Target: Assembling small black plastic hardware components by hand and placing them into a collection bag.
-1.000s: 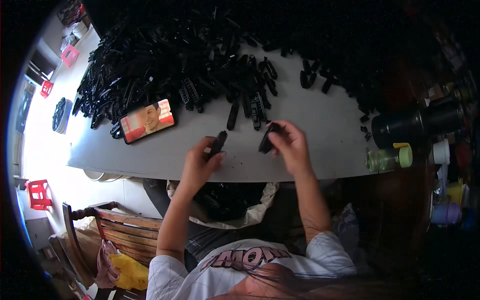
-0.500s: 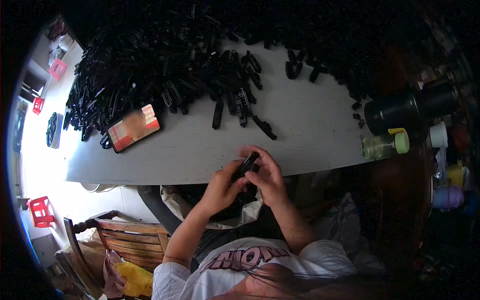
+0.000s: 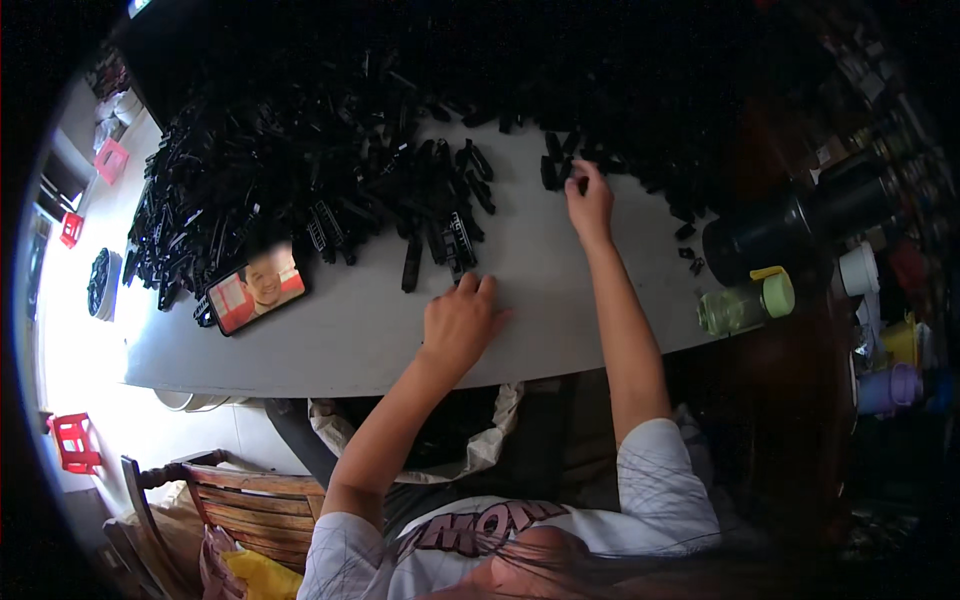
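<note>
Near the middle of the table my left hand [image 3: 462, 322] is palm down, fingers curled and thumb out to the right. Whatever lies under its fingers is hidden. Just beyond its fingertips are narrow black plastic parts, one with a pale ladder-like pattern [image 3: 459, 236]. My right hand [image 3: 590, 203] is stretched farther out to the right, thumb and fingers closed on a small black plastic part. It is at a small group of similar black parts [image 3: 551, 165], touching or very close to them.
A large heap of black parts [image 3: 270, 150] covers the far and left table. A phone [image 3: 258, 288] leans at its near edge. At right are a green-lidded clear bottle [image 3: 735, 310] and a black cylinder [image 3: 755, 240]. Pale cloth [image 3: 487, 447] hangs below the table [image 3: 270, 365] edge.
My hands were together over the table edge, holding a black part. They have parted: right hand far out to the small group, left hand forward, where a long black part lay, now unseen.
</note>
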Demonstrator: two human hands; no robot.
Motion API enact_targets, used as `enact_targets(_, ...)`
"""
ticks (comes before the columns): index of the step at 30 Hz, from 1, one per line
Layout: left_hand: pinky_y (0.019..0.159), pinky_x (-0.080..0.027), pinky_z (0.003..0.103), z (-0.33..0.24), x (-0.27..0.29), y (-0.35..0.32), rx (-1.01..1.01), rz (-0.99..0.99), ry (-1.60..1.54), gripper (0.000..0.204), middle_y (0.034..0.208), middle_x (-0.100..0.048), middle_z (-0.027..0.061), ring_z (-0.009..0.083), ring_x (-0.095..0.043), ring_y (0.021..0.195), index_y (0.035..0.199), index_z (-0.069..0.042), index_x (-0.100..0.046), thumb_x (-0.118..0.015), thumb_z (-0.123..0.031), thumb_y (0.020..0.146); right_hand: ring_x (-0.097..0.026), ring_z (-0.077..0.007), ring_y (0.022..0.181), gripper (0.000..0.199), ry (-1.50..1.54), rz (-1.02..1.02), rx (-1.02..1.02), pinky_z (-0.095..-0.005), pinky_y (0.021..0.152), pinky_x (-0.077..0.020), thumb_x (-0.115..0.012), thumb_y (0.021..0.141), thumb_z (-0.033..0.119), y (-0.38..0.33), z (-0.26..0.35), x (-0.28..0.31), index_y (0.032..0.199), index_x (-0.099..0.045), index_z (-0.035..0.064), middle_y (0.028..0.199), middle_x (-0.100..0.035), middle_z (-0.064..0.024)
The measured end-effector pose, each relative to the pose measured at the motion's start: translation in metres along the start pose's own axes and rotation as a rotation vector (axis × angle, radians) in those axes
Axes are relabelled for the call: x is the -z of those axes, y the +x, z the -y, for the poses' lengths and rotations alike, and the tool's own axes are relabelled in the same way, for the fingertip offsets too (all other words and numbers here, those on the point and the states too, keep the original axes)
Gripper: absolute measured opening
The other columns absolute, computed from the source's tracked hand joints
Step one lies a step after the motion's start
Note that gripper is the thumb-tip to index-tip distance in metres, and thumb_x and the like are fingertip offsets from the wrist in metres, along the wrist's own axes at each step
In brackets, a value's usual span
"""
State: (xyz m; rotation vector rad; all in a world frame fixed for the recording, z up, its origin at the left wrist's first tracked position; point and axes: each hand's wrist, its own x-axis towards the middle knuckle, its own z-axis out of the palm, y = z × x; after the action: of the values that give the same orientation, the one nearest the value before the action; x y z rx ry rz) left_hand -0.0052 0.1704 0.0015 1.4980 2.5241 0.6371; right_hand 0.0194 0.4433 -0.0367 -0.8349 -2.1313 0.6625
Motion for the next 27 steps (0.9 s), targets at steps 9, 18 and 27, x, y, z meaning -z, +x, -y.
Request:
enact_targets(9,0.060,-0.048,0.032,0.040,0.006,-0.046,-0.011,-0.142,-0.549,0.037,0.094,-0.059,0.0104,0.0187,-0.059,0.073,0.111,-0.004,-0.052,-0.066,-0.010,0.077,-0.035,-0.0339,0.125,0.038,-0.295,0.465,0.045,-0.0398,0.102,-0.0315,-0.053,0.088,0.022,0.039,0.008,-0.029,0.125,-0.051,0.0156,0.138,-0.034,-0.0181)
enact_targets(18,0.065,-0.041,0.022,0.049,0.021,-0.083,0.413,0.106,-1.257,0.032,0.085,-0.054,0.0005,0.0062,-0.048,0.069,0.121,-0.005,-0.042,-0.045,-0.020,0.093,-0.015,-0.0305,0.136,0.039,-0.092,0.857,0.346,-0.0402,0.106,-0.0252,-0.053,0.088,0.012,-0.092,0.072,0.046,0.126,-0.049,0.0130,0.139,-0.035,-0.0128)
enact_targets(27,0.062,-0.037,0.020,0.042,0.016,-0.094,0.420,-0.062,-1.385,0.023,0.084,-0.051,0.0012,0.0065,-0.045,0.067,0.112,-0.004,-0.043,-0.047,-0.013,0.092,-0.060,-0.0278,0.076,0.021,-0.324,0.485,0.347,-0.0417,0.065,-0.0483,-0.064,0.079,0.019,-0.135,0.118,0.059,0.093,-0.057,0.0045,0.092,-0.055,-0.0083)
